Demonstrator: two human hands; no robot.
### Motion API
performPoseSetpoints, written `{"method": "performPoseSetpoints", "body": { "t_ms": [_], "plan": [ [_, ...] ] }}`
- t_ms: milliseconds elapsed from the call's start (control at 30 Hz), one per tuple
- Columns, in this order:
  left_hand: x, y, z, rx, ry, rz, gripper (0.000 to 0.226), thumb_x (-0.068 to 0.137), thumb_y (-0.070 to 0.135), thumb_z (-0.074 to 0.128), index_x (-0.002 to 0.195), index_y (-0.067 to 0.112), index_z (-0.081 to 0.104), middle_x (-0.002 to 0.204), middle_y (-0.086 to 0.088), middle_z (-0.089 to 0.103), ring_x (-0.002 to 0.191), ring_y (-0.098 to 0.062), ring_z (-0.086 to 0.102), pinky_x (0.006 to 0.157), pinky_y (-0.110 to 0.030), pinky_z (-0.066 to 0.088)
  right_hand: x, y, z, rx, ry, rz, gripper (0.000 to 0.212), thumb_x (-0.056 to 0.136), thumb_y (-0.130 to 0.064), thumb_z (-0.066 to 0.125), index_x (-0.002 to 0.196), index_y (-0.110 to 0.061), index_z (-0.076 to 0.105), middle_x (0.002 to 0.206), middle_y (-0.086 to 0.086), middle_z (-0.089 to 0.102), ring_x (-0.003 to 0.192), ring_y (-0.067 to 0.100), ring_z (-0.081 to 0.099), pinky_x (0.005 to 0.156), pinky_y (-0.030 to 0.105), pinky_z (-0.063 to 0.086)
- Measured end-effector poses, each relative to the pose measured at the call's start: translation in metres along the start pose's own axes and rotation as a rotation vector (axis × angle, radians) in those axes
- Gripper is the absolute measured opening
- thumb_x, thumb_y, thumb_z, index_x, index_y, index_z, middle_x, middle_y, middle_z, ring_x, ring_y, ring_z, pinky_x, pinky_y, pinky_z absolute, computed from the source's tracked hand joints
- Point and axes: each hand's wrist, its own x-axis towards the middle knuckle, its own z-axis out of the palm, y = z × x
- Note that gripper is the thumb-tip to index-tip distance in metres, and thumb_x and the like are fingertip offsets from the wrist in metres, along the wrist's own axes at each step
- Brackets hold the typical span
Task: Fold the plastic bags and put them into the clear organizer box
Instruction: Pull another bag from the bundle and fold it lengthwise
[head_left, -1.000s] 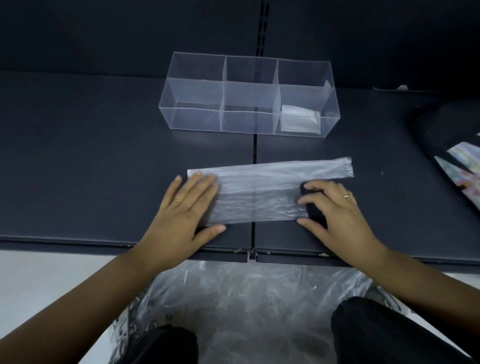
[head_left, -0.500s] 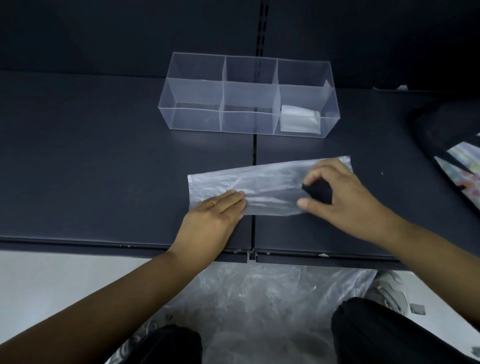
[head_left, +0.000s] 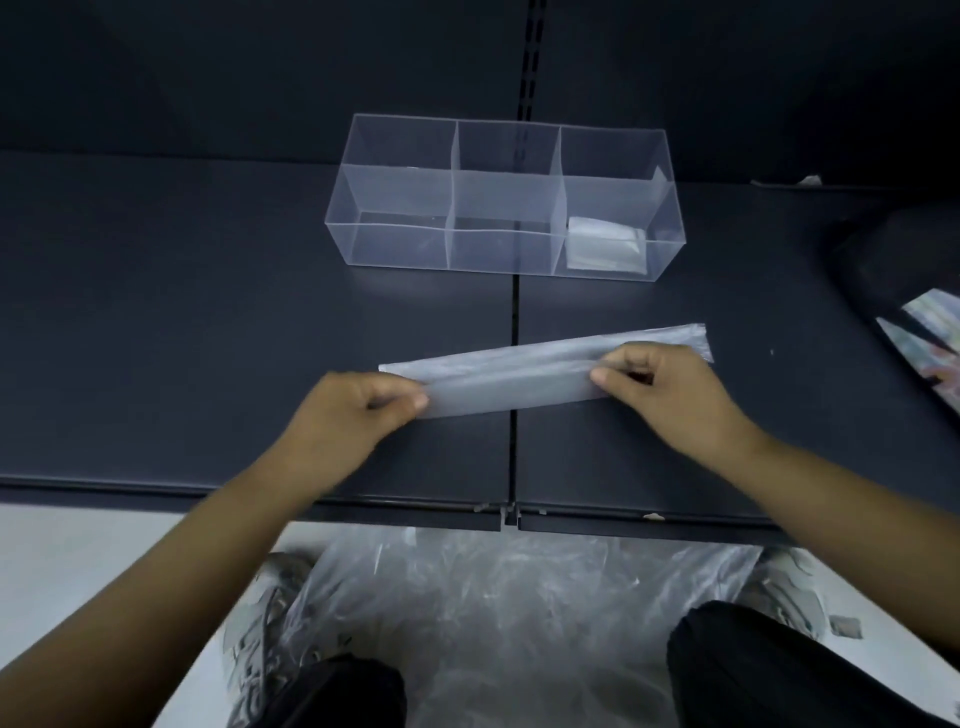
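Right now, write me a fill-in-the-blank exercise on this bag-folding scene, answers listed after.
1. Hands pinching the plastic bag, namely left hand and right hand: ____.
2. A folded bag lies in the organizer box's ____ end compartment.
3. Its left and middle compartments are ____.
Answers: two; right; empty.

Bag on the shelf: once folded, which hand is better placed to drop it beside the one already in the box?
Probably the right hand: it pinches the bag nearer the right compartment of the box, where the folded bag lies. The left hand sits farther off.
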Motion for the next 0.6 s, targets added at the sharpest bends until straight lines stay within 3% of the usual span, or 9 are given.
{"method": "performPoseSetpoints", "body": {
  "t_ms": [100, 167, 233, 300, 333, 400, 467, 533, 600],
  "plan": [
    [0.011, -0.011, -0.015, -0.251, 0.089, -0.229, 0.009, 0.088, 0.017, 0.067, 0.085, 0.021, 0.074, 0.076, 0.010, 0.074, 0.070, -0.001, 0.068, 0.068, -0.010, 0.052, 0.013, 0.001, -0.001, 0.087, 0.026, 0.097, 0.021, 0.088, -0.021, 0.068, 0.070, -0.010, 0.068, 0.069, -0.004, 0.071, 0.065, 0.002, 0.061, 0.071, 0.013, 0.044],
    [0.015, -0.014, -0.020, -0.256, 0.171, -0.311, 0.013, 0.092, 0.011, 0.060, 0.089, 0.011, 0.072, 0.078, 0.000, 0.074, 0.064, -0.007, 0.069, 0.067, -0.018, 0.056, 0.019, 0.002, 0.001, 0.066, 0.044, 0.121, 0.022, 0.087, -0.023, 0.069, 0.070, -0.008, 0.069, 0.066, -0.003, 0.070, 0.060, 0.003, 0.058, 0.066, 0.016, 0.043],
    [0.013, -0.015, -0.019, 0.030, 0.385, -0.210, 0.014, 0.093, 0.008, 0.057, 0.093, 0.010, 0.070, 0.087, -0.003, 0.071, 0.069, -0.013, 0.067, 0.076, -0.021, 0.051, 0.024, 0.002, 0.002, 0.022, 0.063, 0.135, 0.022, 0.085, -0.023, 0.070, 0.070, -0.007, 0.069, 0.064, 0.001, 0.068, 0.056, 0.001, 0.055, 0.062, 0.014, 0.043],
    [0.003, -0.001, -0.004, 0.341, 0.581, 0.106, 0.018, 0.092, 0.007, 0.054, 0.100, 0.012, 0.069, 0.097, -0.005, 0.066, 0.084, -0.019, 0.061, 0.082, -0.017, 0.040, 0.029, 0.002, 0.002, -0.039, 0.067, 0.146, 0.022, 0.085, -0.022, 0.070, 0.069, -0.007, 0.069, 0.063, 0.001, 0.067, 0.055, 0.001, 0.055, 0.060, 0.014, 0.043],
    [-0.004, 0.008, 0.010, 0.407, 0.549, 0.261, 0.022, 0.091, 0.009, 0.052, 0.105, 0.011, 0.069, 0.104, -0.006, 0.064, 0.094, -0.021, 0.058, 0.088, -0.019, 0.038, 0.031, 0.001, 0.002, -0.063, 0.067, 0.153, 0.022, 0.085, -0.022, 0.070, 0.069, -0.007, 0.069, 0.064, 0.001, 0.067, 0.057, 0.003, 0.055, 0.062, 0.018, 0.044],
    [-0.012, 0.019, 0.046, 0.470, 0.265, 0.424, 0.037, 0.094, 0.024, 0.048, 0.125, 0.010, 0.060, 0.130, -0.010, 0.057, 0.122, -0.022, 0.048, 0.107, -0.028, 0.031, 0.034, 0.000, 0.003, -0.102, 0.069, 0.159, 0.021, 0.085, -0.021, 0.070, 0.068, -0.008, 0.069, 0.064, 0.002, 0.067, 0.057, 0.007, 0.054, 0.063, 0.024, 0.044],
    [-0.014, 0.020, 0.076, 0.649, -0.016, 0.381, 0.065, 0.098, 0.052, 0.030, 0.149, 0.012, 0.028, 0.158, -0.008, 0.023, 0.147, -0.023, 0.014, 0.120, -0.038, 0.008, 0.035, 0.000, 0.005, -0.122, 0.072, 0.157, 0.018, 0.085, -0.019, 0.069, 0.070, -0.010, 0.069, 0.067, 0.001, 0.068, 0.061, 0.010, 0.058, 0.066, 0.024, 0.046],
    [-0.012, 0.010, 0.090, 0.920, -0.104, 0.300, 0.081, 0.088, 0.067, 0.002, 0.151, 0.018, -0.009, 0.160, 0.000, -0.012, 0.146, -0.020, -0.017, 0.119, -0.045, -0.009, 0.034, 0.002, 0.001, -0.131, 0.102, 0.146, 0.009, 0.084, -0.018, 0.070, 0.076, -0.015, 0.069, 0.071, -0.003, 0.069, 0.066, 0.007, 0.062, 0.065, 0.015, 0.046],
    [-0.012, -0.001, 0.092, 1.023, -0.096, 0.309, 0.082, 0.085, 0.070, -0.006, 0.149, 0.019, -0.016, 0.159, 0.000, -0.017, 0.145, -0.022, -0.019, 0.118, -0.050, -0.008, 0.034, 0.007, -0.016, -0.216, 0.204, 0.102, 0.006, 0.082, -0.020, 0.071, 0.088, -0.019, 0.069, 0.077, -0.010, 0.064, 0.071, 0.005, 0.060, 0.068, 0.011, 0.045]
  ]
}}
